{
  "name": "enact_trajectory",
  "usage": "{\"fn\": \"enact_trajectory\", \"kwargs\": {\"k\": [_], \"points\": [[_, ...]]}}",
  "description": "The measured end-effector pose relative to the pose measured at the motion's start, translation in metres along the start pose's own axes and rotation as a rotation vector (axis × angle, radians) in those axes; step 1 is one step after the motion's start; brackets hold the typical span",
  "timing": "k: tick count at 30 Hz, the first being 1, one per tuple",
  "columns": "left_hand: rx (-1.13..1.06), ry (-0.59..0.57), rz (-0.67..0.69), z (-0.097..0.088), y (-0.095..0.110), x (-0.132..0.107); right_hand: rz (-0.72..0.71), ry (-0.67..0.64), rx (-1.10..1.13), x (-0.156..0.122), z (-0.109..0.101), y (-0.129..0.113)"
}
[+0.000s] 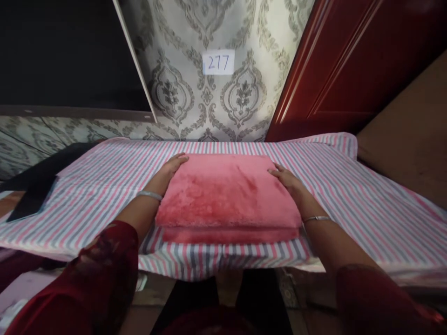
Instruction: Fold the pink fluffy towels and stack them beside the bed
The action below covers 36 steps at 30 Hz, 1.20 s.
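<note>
A pink plush blanket [226, 190], folded into a thick rectangular stack, lies on a striped cloth near the front edge. At its far left corner my left hand [174, 165] grips the side, with some fingers resting over the top edge. My right hand [284, 177] holds the opposite side near the far right corner, thumb on top and the other fingers partly hidden down the side. The blanket's front shows stacked layers, the lower one slightly set back.
Pink, grey and white striped cloth [349, 200] covers the table. Behind it stand a patterned wall with a paper marked 277 [218, 62], a dark screen [70, 56] at left and a red wooden panel [335, 60] at right. A dark flat item [33, 200] lies at far left.
</note>
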<state>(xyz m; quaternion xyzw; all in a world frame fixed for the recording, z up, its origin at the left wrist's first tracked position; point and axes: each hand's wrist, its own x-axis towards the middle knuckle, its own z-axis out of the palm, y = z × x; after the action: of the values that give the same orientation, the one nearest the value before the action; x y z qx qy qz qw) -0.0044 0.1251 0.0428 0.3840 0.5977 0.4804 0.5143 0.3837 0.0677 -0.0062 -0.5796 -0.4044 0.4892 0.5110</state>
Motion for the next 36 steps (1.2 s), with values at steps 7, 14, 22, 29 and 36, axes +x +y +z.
{"fn": "enact_trajectory", "kwargs": {"k": [7, 14, 22, 29, 36], "points": [[-0.08, -0.083, 0.019, -0.028, -0.002, -0.058, 0.045, -0.024, 0.038, -0.055, -0.019, -0.007], [-0.024, -0.207, 0.006, -0.054, -0.035, -0.136, 0.002, -0.067, -0.053, -0.121, -0.033, 0.01], [-0.03, -0.145, 0.149, -0.052, -0.047, -0.152, -0.191, 0.049, -0.192, -0.131, -0.037, 0.022], [-0.055, -0.177, 0.076, -0.057, -0.064, -0.162, -0.078, 0.036, -0.118, -0.14, -0.039, 0.043], [-0.085, -0.095, 0.019, -0.071, -0.057, -0.158, -0.079, 0.073, -0.06, -0.142, -0.047, 0.043]]}}
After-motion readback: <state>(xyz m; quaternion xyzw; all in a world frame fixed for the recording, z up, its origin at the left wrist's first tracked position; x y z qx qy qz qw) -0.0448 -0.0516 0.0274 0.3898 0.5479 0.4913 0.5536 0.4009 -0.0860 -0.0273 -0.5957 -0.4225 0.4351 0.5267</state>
